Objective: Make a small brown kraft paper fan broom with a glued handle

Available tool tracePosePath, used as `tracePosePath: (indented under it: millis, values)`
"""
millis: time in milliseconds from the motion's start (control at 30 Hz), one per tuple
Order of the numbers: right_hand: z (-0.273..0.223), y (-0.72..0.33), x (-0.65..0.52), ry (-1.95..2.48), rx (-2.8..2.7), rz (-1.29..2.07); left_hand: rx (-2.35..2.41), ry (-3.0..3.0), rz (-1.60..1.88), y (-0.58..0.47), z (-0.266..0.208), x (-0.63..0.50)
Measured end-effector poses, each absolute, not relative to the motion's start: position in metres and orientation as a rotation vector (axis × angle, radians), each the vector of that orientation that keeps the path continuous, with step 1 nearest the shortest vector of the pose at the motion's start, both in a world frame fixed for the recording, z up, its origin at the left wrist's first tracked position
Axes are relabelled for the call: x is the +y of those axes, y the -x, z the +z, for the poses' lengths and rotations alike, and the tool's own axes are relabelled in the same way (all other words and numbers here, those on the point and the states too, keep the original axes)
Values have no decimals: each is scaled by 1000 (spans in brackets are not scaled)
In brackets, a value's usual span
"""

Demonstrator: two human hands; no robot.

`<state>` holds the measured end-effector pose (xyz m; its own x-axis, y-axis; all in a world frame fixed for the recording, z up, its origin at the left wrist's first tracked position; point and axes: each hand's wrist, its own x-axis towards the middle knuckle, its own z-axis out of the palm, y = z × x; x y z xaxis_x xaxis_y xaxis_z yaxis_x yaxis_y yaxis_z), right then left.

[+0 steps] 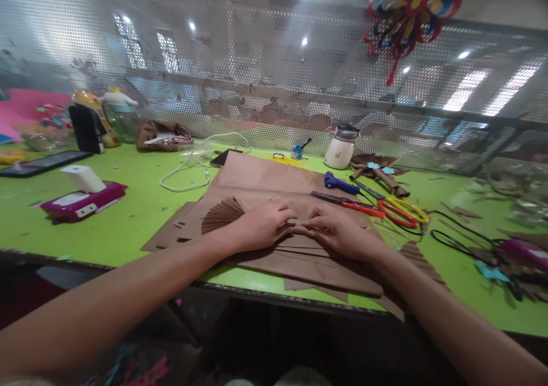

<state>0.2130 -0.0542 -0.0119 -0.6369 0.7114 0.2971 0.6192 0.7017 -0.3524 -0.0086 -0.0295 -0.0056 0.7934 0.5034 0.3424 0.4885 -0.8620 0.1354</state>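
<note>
1. Narrow, folded-looking strip of brown paper (301, 227) was held between the two hands, over brown paper sheets (257, 175) that spread beneath and beyond them.
2. It would probably handle as light, dry and fairly stiff along any crease, not slippery, but quick to buckle or tear under a hard pull. A light pinch near each end seemed the surest hold.
3. It looked plain, matte and mid-brown, paler on its upper edge; fingers hid much of it, so its folds could not be counted.
4. Thumb and fingers of the left hand (268, 223) were pinched together on its left part; those of the right hand (338, 229) were pinched on its right part.
5. Just left of the left hand lay a pleated brown paper fan (219, 214); beyond the right hand lay red-handled metal scissors (359, 205).
</note>
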Motion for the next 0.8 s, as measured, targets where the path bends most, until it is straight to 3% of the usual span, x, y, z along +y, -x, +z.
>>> tracePosePath:
  millis: [800]
  values:
    - [-14, -208, -55, 1079, -2500, 117, 868, -3077, 475, 7, -8, -27]
